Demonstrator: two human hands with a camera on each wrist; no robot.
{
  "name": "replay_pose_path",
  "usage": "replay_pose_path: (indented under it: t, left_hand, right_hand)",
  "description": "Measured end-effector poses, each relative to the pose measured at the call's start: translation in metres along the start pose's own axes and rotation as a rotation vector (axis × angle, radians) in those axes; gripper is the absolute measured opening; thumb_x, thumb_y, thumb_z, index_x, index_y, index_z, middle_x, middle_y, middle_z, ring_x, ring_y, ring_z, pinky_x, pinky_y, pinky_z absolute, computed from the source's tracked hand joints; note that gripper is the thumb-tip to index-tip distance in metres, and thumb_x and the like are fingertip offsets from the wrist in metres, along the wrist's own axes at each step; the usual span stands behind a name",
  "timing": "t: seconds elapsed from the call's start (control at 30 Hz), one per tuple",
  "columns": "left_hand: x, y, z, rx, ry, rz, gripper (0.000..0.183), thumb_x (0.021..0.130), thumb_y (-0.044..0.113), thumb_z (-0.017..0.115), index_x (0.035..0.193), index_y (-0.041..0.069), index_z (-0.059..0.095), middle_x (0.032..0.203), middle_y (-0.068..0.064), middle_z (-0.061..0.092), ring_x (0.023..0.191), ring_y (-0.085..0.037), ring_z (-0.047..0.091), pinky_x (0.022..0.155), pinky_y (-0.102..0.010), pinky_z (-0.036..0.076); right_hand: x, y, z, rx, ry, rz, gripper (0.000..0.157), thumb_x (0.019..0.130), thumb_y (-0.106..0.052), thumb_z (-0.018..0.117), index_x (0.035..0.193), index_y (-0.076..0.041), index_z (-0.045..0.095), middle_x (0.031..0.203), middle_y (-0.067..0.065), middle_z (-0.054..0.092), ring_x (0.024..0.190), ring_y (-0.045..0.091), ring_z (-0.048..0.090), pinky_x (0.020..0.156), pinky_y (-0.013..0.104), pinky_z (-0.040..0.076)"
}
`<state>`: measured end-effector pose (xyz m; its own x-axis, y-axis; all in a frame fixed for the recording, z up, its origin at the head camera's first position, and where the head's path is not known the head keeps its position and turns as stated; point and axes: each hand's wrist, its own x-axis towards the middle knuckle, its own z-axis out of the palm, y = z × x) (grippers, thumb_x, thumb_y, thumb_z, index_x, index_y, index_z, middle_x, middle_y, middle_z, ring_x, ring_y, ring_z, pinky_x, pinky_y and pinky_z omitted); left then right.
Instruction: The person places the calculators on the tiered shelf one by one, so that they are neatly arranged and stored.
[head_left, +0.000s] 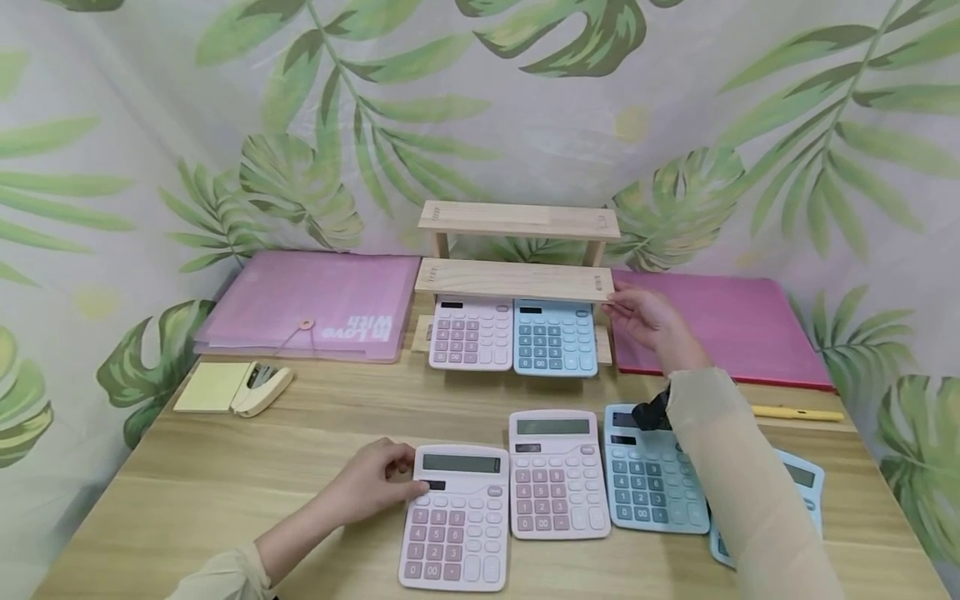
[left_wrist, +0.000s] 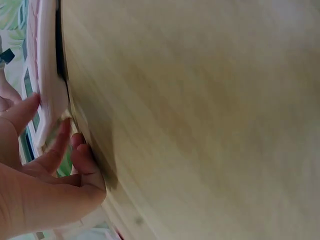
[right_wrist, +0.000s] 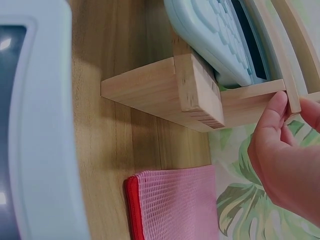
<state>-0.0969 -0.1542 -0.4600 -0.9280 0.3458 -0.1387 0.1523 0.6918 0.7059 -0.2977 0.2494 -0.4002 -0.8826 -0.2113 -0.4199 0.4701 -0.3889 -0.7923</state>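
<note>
My left hand (head_left: 371, 483) is at the upper left edge of a white calculator with pink keys (head_left: 453, 533), thumb over its face and fingers at its side. In the left wrist view, the left hand (left_wrist: 55, 185) pinches that calculator's edge (left_wrist: 47, 65). My right hand (head_left: 652, 321) pinches the right end of the middle board of a wooden tiered rack (head_left: 517, 279). The right wrist view shows thumb and fingers of the right hand (right_wrist: 287, 155) around the board end. Below that board, a pink calculator (head_left: 471, 333) and a blue calculator (head_left: 555, 337) lean side by side on the rack.
Another pink calculator (head_left: 558, 475) and a blue calculator (head_left: 652, 483) lie right of the left hand's one. A further blue calculator (head_left: 802, 475) is partly behind my right sleeve. Around stand a pink folder (head_left: 315, 300), sticky notes (head_left: 213, 387), a stapler (head_left: 262, 392), a magenta pouch (head_left: 720, 325) and a yellow pen (head_left: 798, 413).
</note>
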Motion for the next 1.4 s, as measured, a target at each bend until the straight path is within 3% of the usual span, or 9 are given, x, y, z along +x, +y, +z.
replay_pose_path:
  t: [0.2, 0.3, 0.4, 0.5, 0.63, 0.83, 1.07, 1.23, 1.4]
  left_hand:
    - [-0.007, 0.006, 0.003, -0.100, -0.035, 0.050, 0.020, 0.085, 0.031, 0.065, 0.091, 0.014, 0.058, 0.075, 0.001, 0.055, 0.068, -0.005, 0.047, 0.057, -0.016, 0.040]
    - [-0.013, 0.009, 0.002, -0.289, -0.122, 0.002, 0.028, 0.091, 0.028, 0.057, 0.110, 0.010, 0.049, 0.086, -0.006, 0.064, 0.073, -0.006, 0.059, 0.062, -0.019, 0.054]
    - [-0.013, 0.010, -0.003, -0.489, -0.188, -0.053, 0.037, 0.095, 0.025, 0.051, 0.124, 0.007, 0.037, 0.097, -0.018, 0.065, 0.076, -0.018, 0.067, 0.064, -0.031, 0.061]
    - [-0.006, 0.012, -0.015, -0.586, -0.172, -0.112, 0.042, 0.096, 0.028, 0.048, 0.130, 0.008, 0.033, 0.104, -0.023, 0.063, 0.077, -0.025, 0.067, 0.065, -0.039, 0.061]
    - [0.019, 0.018, -0.042, -0.650, -0.093, -0.182, 0.049, 0.097, 0.037, 0.042, 0.135, 0.007, 0.030, 0.099, -0.013, 0.067, 0.075, -0.022, 0.067, 0.066, -0.039, 0.060]
    - [0.081, 0.036, -0.083, -0.741, 0.018, -0.255, 0.049, 0.099, 0.038, 0.037, 0.137, 0.009, 0.027, 0.078, 0.006, 0.064, 0.060, -0.008, 0.063, 0.053, -0.023, 0.056]
    - [0.148, 0.053, -0.108, -0.715, 0.073, -0.263, 0.043, 0.099, 0.036, 0.036, 0.135, 0.013, 0.029, 0.065, 0.008, 0.061, 0.049, -0.003, 0.056, 0.043, -0.015, 0.049]
    - [0.174, 0.058, -0.114, -0.724, 0.066, -0.276, 0.046, 0.100, 0.035, 0.035, 0.137, 0.010, 0.026, 0.060, 0.009, 0.060, 0.045, -0.003, 0.055, 0.042, -0.014, 0.048]
    - [0.182, 0.061, -0.115, -0.771, 0.079, -0.331, 0.049, 0.100, 0.036, 0.034, 0.141, 0.012, 0.022, 0.066, 0.008, 0.061, 0.049, -0.004, 0.059, 0.047, -0.018, 0.054]
  right_hand:
    - [-0.002, -0.002, -0.002, -0.005, 0.005, -0.004, 0.068, 0.092, 0.005, 0.044, 0.149, -0.012, 0.012, 0.092, 0.000, 0.062, 0.087, 0.009, 0.060, 0.092, 0.019, 0.049]
    - [-0.002, -0.003, -0.002, -0.008, 0.005, -0.003, 0.068, 0.092, 0.005, 0.044, 0.149, -0.011, 0.011, 0.091, 0.000, 0.063, 0.087, 0.009, 0.060, 0.093, 0.019, 0.049]
    - [-0.002, -0.004, -0.004, -0.006, 0.008, -0.003, 0.068, 0.092, 0.006, 0.044, 0.149, -0.011, 0.011, 0.090, 0.001, 0.064, 0.086, 0.009, 0.061, 0.091, 0.019, 0.050]
    - [-0.002, -0.005, -0.006, -0.005, 0.008, -0.004, 0.068, 0.092, 0.006, 0.043, 0.149, -0.011, 0.011, 0.089, 0.000, 0.064, 0.086, 0.009, 0.061, 0.089, 0.018, 0.051]
    - [-0.001, -0.006, -0.006, -0.010, 0.012, -0.009, 0.067, 0.092, 0.005, 0.044, 0.149, -0.011, 0.013, 0.090, 0.000, 0.065, 0.087, 0.009, 0.061, 0.089, 0.019, 0.051]
    - [-0.003, -0.006, -0.006, -0.001, 0.021, -0.004, 0.065, 0.092, 0.006, 0.043, 0.148, -0.010, 0.015, 0.088, 0.001, 0.067, 0.086, 0.010, 0.062, 0.093, 0.019, 0.050]
    - [-0.001, -0.002, -0.003, -0.015, 0.043, 0.002, 0.063, 0.092, 0.005, 0.044, 0.147, -0.010, 0.020, 0.091, 0.001, 0.065, 0.086, 0.010, 0.062, 0.110, 0.023, 0.039]
    - [0.001, -0.001, 0.000, -0.025, 0.028, 0.000, 0.064, 0.092, 0.006, 0.043, 0.148, -0.010, 0.016, 0.092, 0.001, 0.063, 0.086, 0.010, 0.061, 0.102, 0.021, 0.045]
    - [0.001, -0.001, 0.002, -0.024, 0.017, -0.005, 0.065, 0.092, 0.006, 0.041, 0.148, -0.009, 0.013, 0.088, 0.001, 0.065, 0.084, 0.010, 0.062, 0.090, 0.019, 0.051]
